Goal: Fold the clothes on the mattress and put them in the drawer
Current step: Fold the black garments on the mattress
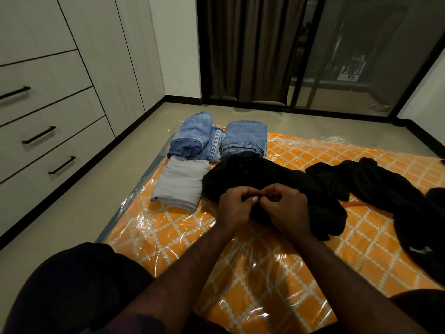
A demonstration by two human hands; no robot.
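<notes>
Now we pinch the near edge of a rumpled black garment (260, 179) on the orange mattress (265, 261), left hand (234, 206) and right hand (285, 206) curled, fingertips together on the cloth

Both hands meet over a crumpled black garment (260, 175) on the orange mattress (252, 268): the left hand (234, 204) and right hand (284, 204) pinch its near edge. Folded jeans (243, 138) and a folded grey cloth (180, 183) lie beyond; more black clothing (385, 186) sprawls to the right.
</notes>
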